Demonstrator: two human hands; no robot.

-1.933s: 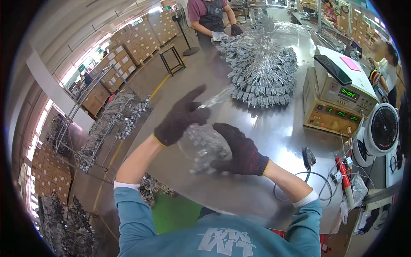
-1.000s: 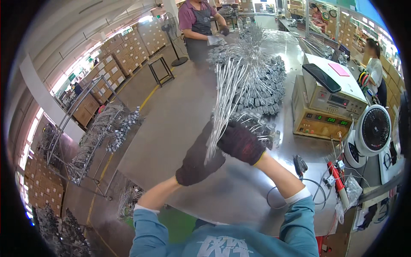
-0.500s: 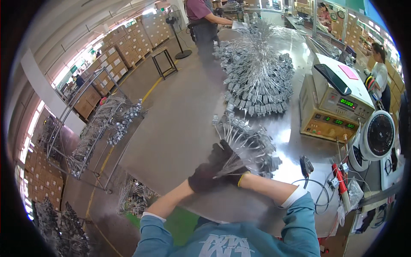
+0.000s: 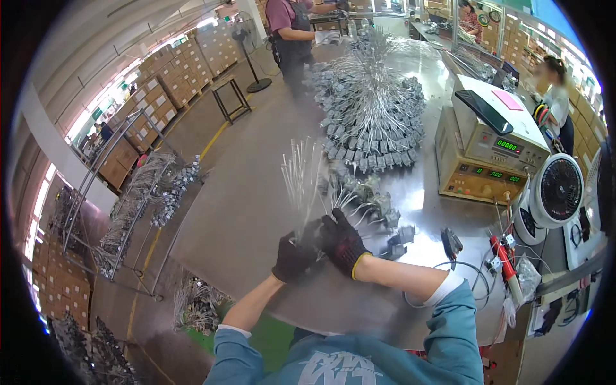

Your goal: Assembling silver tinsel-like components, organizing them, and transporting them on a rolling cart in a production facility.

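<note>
Both my hands wear dark knitted gloves. My left hand (image 4: 294, 258) is closed round a bunch of thin white cables (image 4: 300, 176), whose bare ends fan upward and whose lower part is blurred. Close beside it, my right hand (image 4: 343, 244) has its fingers curled at the gathered ends of more white cables. These belong to a small heap of cables with grey block-shaped plugs (image 4: 369, 196) on the metal table. Blurred grey plugs show between the hands; the exact grip there is partly hidden.
A large fanned pile of cables (image 4: 372, 122) covers the table's far part. To the right stand stacked meters (image 4: 484, 157) with a phone (image 4: 482, 110), a small white fan (image 4: 557, 192) and a red-handled tool (image 4: 505, 260). A wire rack (image 4: 131, 205) is left; a co-worker (image 4: 292, 38) stands beyond.
My hands have come slightly apart. The bunch in my left hand now points upright, away from the heap. The co-worker's arm has moved, and the view has shifted a little.
</note>
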